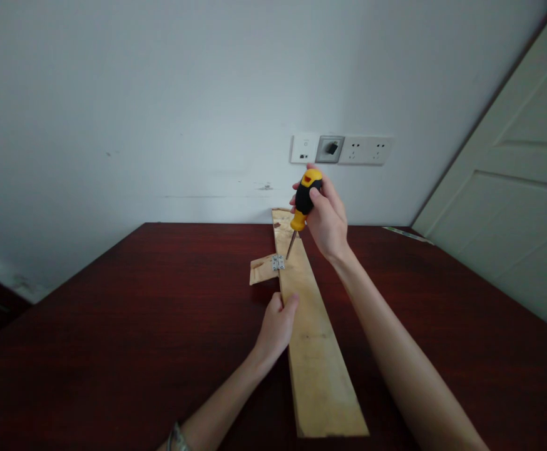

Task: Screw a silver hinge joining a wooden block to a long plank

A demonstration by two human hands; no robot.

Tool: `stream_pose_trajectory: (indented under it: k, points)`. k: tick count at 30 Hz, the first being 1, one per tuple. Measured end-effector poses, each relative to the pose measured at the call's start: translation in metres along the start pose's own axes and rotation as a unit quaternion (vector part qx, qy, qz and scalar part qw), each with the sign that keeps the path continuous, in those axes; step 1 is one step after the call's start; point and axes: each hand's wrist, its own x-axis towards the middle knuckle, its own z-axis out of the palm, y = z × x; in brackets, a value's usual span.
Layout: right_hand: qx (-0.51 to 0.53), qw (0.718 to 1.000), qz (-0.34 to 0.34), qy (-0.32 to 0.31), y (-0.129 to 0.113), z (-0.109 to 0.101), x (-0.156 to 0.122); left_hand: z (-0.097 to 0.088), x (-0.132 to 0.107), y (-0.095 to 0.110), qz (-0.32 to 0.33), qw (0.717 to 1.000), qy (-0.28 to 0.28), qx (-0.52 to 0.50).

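My right hand (327,219) is wrapped round the yellow and black handle of a screwdriver (304,195). Its metal shaft slants down, and the tip is close to the right edge of a small silver hinge (278,262); I cannot tell whether they touch. The hinge joins a long pale wooden board (318,351) to a short wood piece (263,269) sticking out to the left. My left hand (277,322) grips the board's left edge just below the hinge, thumb on top and the other fingers partly hidden.
The board lies lengthwise on a dark red-brown table (114,338). Behind the table rises a white wall (137,113) with sockets (365,151) and a black plug (332,148). A pale panelled door (517,207) stands at right. A thin printed strip (407,235) lies near the back edge.
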Motion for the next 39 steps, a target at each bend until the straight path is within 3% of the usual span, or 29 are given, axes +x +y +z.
stream_pose_trajectory:
  k: [6, 12, 22, 39]
  points:
    - [0.010, 1.000, -0.023, -0.008, 0.000, -0.003, 0.012, 0.001, -0.003, 0.004, 0.003, 1.000, -0.011, 0.004]
    - [-0.034, 0.999, -0.028, -0.021, 0.001, 0.013, 0.018, 0.000, -0.005, 0.005, 0.006, 1.000, -0.011, 0.021]
    - [-0.041, 0.998, -0.039, -0.039, 0.024, 0.028, 0.033, 0.001, -0.007, 0.008, -0.003, 1.000, -0.013, 0.013]
    - [-0.041, 0.997, -0.018, -0.056, 0.046, 0.030, 0.032, 0.001, -0.004, 0.004, 0.002, 1.000, -0.012, 0.016]
